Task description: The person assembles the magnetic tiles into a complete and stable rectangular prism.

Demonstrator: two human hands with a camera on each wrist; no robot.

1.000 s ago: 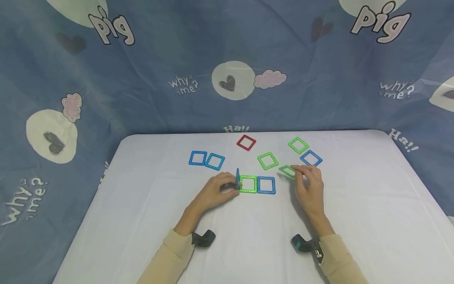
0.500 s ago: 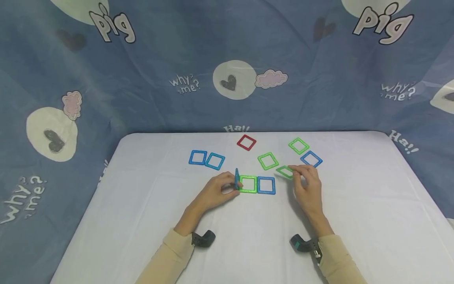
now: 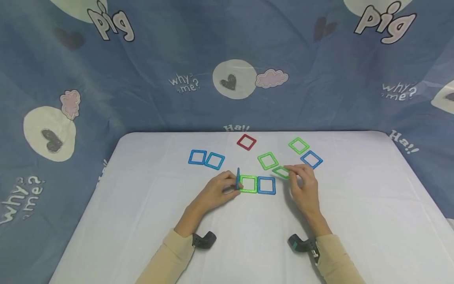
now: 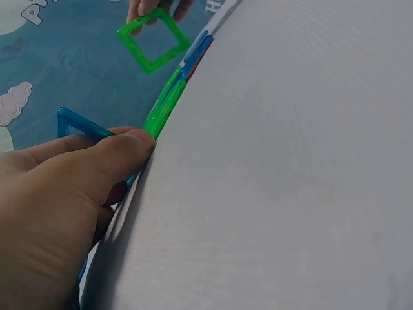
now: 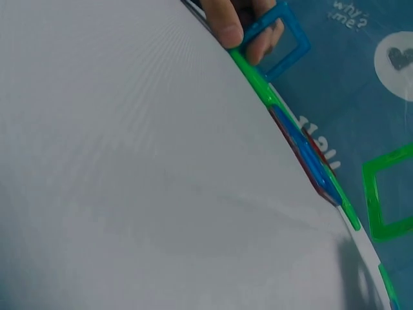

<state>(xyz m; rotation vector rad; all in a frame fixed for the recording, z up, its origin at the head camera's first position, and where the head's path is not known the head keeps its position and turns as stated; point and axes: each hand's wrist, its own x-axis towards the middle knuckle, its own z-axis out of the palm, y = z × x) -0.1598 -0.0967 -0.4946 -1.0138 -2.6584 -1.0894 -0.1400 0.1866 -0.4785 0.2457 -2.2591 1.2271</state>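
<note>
My left hand [image 3: 216, 192] grips an upright blue square magnetic tile [image 3: 238, 178] at the left edge of a flat green tile [image 3: 248, 176]. In the left wrist view the thumb [image 4: 132, 152] reaches the green tile's edge. A flat blue tile [image 3: 266, 193] adjoins the green one on the right. My right hand [image 3: 305, 191] pinches another green square tile [image 3: 281, 172] by its right side, tilted above the table. In the left wrist view this held green tile [image 4: 132, 50] hangs from the fingertips. The right wrist view shows only part of it.
Behind the hands lie two blue tiles [image 3: 197, 163] at the left and a red tile [image 3: 239, 144]. A loose green tile [image 3: 262, 164] lies just behind the held one. Farther right are another green tile [image 3: 294, 149] and a blue tile [image 3: 317, 164]. A white cloth covers the table [image 3: 230, 244].
My right hand has moved a little to the left, carrying the green tile toward the flat row. The left hand stays at the upright blue tile, which leans only slightly differently.
</note>
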